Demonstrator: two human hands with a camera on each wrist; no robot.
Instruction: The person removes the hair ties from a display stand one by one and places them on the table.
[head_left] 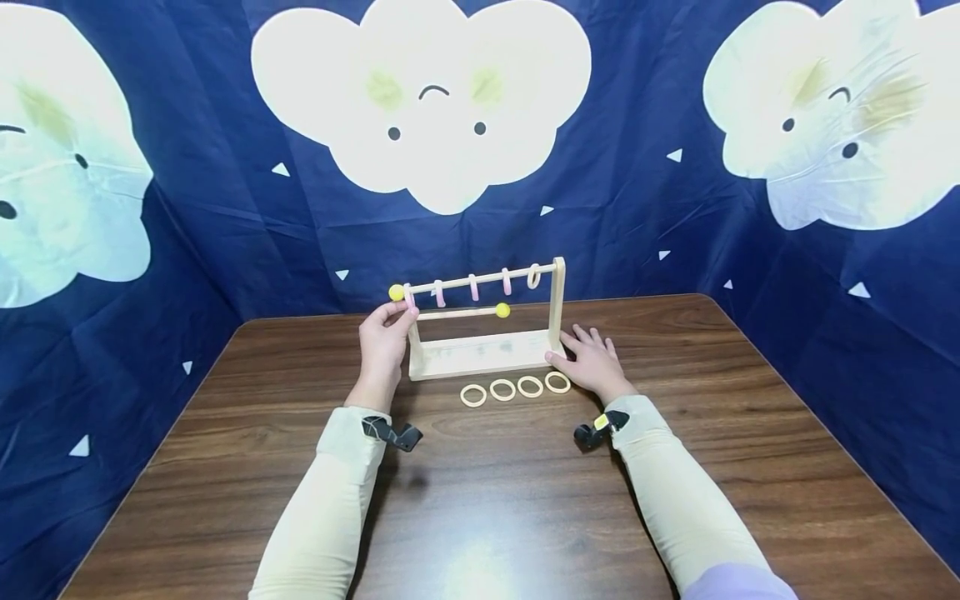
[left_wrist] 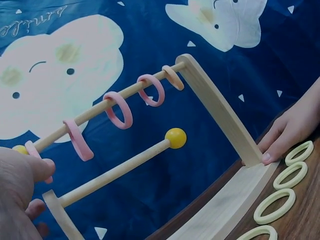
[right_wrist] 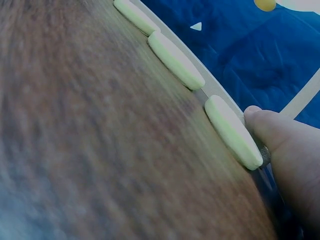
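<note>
A wooden stand has one upright at each end and two rods tipped with yellow balls. On its upper rod hang several rings, mostly pink, with a tan ring nearest the right upright. My left hand pinches the leftmost pink ring between thumb and fingers, just inside the yellow ball at the rod's free end. The lower rod bears no ring. At the base's right end, my right hand holds the stand, thumb on the front corner and forefinger behind.
Several pale yellow rings lie flat in a row on the brown wooden table, along the front of the base. A blue cloth with white clouds hangs behind the table and at both sides.
</note>
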